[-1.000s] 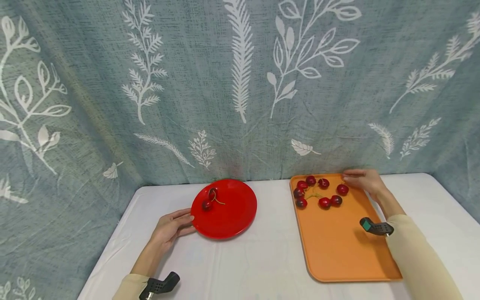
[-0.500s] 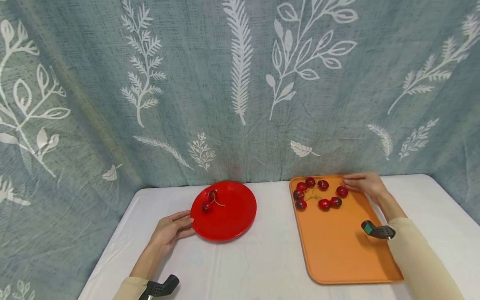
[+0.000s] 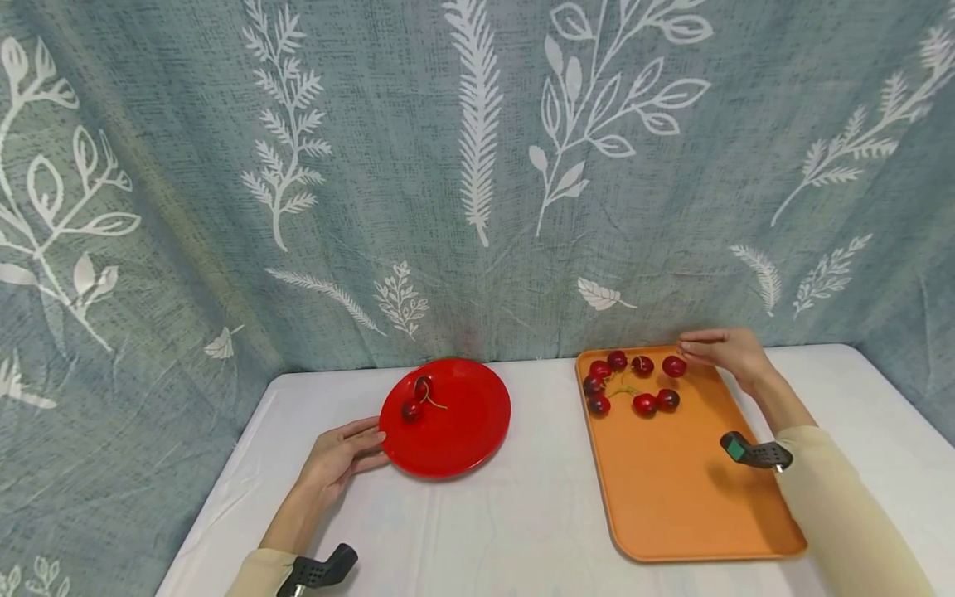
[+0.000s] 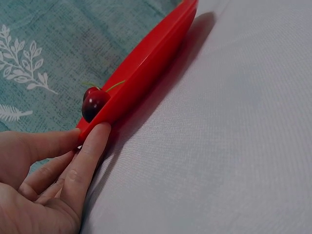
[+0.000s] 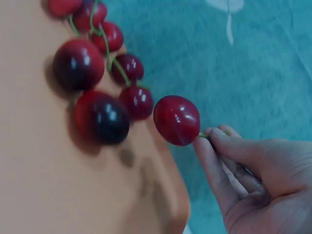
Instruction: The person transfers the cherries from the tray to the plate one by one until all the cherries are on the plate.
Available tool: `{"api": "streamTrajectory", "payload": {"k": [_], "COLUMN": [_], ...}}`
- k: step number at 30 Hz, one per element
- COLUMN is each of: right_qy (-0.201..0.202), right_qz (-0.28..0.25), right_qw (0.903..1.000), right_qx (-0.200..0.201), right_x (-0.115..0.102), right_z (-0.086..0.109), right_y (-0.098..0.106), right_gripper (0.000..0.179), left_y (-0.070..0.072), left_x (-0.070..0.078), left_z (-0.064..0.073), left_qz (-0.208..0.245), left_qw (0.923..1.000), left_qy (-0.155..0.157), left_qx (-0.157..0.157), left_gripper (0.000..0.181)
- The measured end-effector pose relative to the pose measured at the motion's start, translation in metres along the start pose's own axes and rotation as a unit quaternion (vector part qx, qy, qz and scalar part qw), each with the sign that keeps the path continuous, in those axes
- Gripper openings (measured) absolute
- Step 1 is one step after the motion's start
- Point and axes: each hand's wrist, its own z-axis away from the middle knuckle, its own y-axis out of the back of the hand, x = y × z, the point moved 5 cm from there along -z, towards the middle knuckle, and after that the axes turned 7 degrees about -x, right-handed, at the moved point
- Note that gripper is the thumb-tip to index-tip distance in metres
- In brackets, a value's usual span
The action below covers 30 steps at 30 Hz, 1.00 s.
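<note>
A cherry [image 5: 176, 120] hangs by its green stem from the thumb and fingertips of my right hand [image 3: 727, 355]. In the right wrist view it shows above the orange tray [image 3: 694, 489], close to the tray's far right corner. Several other cherries [image 3: 645, 405] lie in the tray's far part, some joined by stems. My left hand [image 3: 336, 456] grips the red plate [image 3: 462, 423] at its left rim, thumb over fingers. On that plate sit two dark red cherries [image 4: 95, 103] with stems, close to the upper left rim.
A white cloth [image 3: 545, 497] covers the table, and its surface separates plate and tray. Behind the table's far edge hangs a blue-green curtain [image 3: 418, 166] with white leaf prints. My right sleeve [image 3: 836, 506] passes over the tray's right edge.
My right hand has risen slightly and moved a little left, carrying the cherry up by its stem. My left hand and the plate have stayed in place.
</note>
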Motion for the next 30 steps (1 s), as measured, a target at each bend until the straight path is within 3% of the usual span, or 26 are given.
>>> {"api": "streamTrajectory", "payload": {"k": [11, 17, 30], "right_qy": [0.029, 0.029, 0.079], "right_qz": [-0.012, 0.026, 0.008], "right_qw": [0.9994, 0.9988, 0.9932], "right_qx": [-0.016, -0.029, -0.085], "right_x": [-0.039, -0.055, -0.092], "right_z": [-0.001, -0.001, -0.001], "right_y": [-0.024, -0.04, -0.1], "right_gripper": [0.043, 0.045, 0.042], "left_y": [-0.001, 0.0, 0.001], "left_x": [0.001, 0.001, 0.0], "left_z": [0.0, 0.0, 0.0], "left_qz": [0.001, 0.0, 0.002], "left_qw": [1.0, 1.0, 1.0], "left_qy": [0.003, 0.004, -0.002], "left_qx": [-0.002, 0.0, 0.007], "left_gripper": [0.05, 0.05, 0.047]}}
